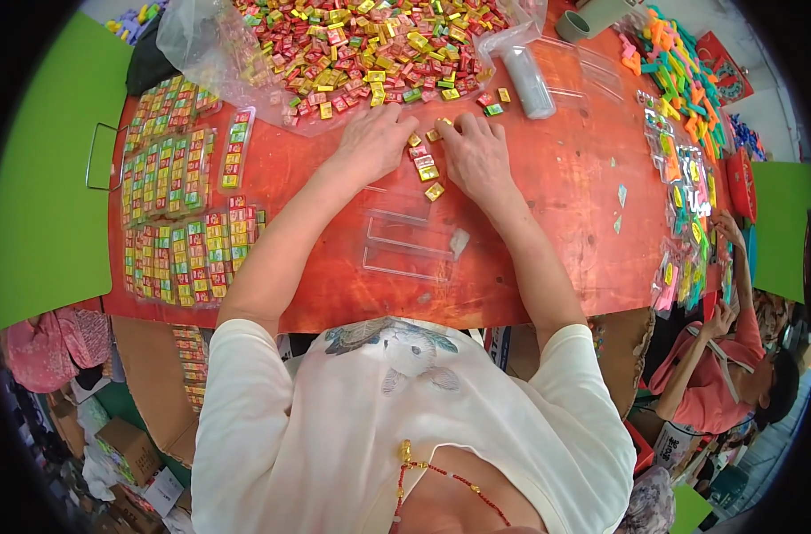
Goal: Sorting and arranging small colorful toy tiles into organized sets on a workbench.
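A short row of small wrapped sweets (424,164), red, yellow and white, lies on the red table between my hands. My left hand (375,142) is closed, its fingers curled down at the near edge of the big heap of sweets (370,53); whatever they grip is hidden. Just right of the row, my right hand (478,153) is also closed, with its fingertips beside a yellow sweet (443,122); what is in them cannot be made out. Nearer to me lie clear plastic trays (410,245) with narrow slots.
Filled trays of sweets (169,178) stand in rows at the left, with a single filled tray (235,147) beside them. A clear plastic roll (528,82) lies at the back. Colourful toy pieces (681,71) and bagged toys (685,214) cover the right edge, where another person (721,356) works.
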The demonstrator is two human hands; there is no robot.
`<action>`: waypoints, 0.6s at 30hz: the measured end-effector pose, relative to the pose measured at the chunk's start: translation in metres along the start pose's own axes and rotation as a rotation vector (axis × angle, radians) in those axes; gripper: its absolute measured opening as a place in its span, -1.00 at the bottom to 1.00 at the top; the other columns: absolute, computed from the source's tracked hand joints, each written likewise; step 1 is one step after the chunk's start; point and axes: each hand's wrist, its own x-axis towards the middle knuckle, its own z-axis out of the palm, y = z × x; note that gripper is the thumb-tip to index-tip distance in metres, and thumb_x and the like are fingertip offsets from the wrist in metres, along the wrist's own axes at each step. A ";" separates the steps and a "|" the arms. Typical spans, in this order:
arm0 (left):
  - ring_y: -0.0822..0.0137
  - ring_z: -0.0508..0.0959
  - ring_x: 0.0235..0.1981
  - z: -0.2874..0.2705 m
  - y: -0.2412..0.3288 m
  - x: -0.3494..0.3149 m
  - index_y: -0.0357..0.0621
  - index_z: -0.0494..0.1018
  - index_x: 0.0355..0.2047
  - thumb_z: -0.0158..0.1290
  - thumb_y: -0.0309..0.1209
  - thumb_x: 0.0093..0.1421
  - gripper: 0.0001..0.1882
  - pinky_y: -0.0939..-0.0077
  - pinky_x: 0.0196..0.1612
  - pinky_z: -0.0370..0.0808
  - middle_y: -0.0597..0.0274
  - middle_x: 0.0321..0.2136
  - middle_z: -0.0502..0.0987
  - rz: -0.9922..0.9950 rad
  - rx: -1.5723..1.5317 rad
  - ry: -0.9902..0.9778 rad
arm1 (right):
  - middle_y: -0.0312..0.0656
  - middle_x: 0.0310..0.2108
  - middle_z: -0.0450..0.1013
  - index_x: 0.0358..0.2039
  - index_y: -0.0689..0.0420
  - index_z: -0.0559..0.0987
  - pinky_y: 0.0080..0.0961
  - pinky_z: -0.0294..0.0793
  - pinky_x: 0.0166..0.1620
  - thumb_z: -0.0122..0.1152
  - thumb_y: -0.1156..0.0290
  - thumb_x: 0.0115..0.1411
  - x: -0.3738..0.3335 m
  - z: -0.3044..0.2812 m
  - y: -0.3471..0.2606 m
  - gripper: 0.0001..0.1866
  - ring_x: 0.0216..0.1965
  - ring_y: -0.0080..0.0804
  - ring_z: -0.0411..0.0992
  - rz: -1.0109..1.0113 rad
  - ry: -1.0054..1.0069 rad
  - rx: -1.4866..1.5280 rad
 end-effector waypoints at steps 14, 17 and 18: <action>-0.08 0.58 -0.25 -0.010 -0.013 0.006 -0.08 0.50 -0.09 0.02 -0.28 0.29 -0.75 0.07 -0.20 0.55 -0.02 -0.26 0.52 -0.258 -0.114 0.074 | -0.25 -0.26 0.45 -0.03 -0.04 0.59 -0.24 0.33 -0.13 0.27 0.37 0.13 0.044 0.023 0.001 -0.65 -0.17 -0.26 0.46 0.023 -0.018 0.065; -0.09 0.58 -0.24 -0.017 -0.010 0.006 -0.07 0.48 -0.02 0.02 -0.32 0.29 -0.72 0.07 -0.21 0.55 -0.01 -0.25 0.52 -0.254 -0.104 0.064 | -0.21 -0.31 0.43 -0.16 -0.03 0.60 -0.24 0.32 -0.20 0.22 0.36 0.11 0.064 0.047 0.006 -0.75 -0.22 -0.24 0.47 -0.048 -0.051 -0.060; -0.08 0.57 -0.22 -0.019 -0.007 0.004 -0.07 0.48 -0.01 0.03 -0.33 0.28 -0.72 0.09 -0.19 0.55 0.00 -0.24 0.51 -0.215 -0.133 0.043 | -0.23 -0.31 0.44 -0.22 -0.02 0.60 -0.26 0.31 -0.21 0.19 0.37 0.11 0.065 0.052 0.010 -0.80 -0.23 -0.26 0.48 -0.066 -0.012 -0.057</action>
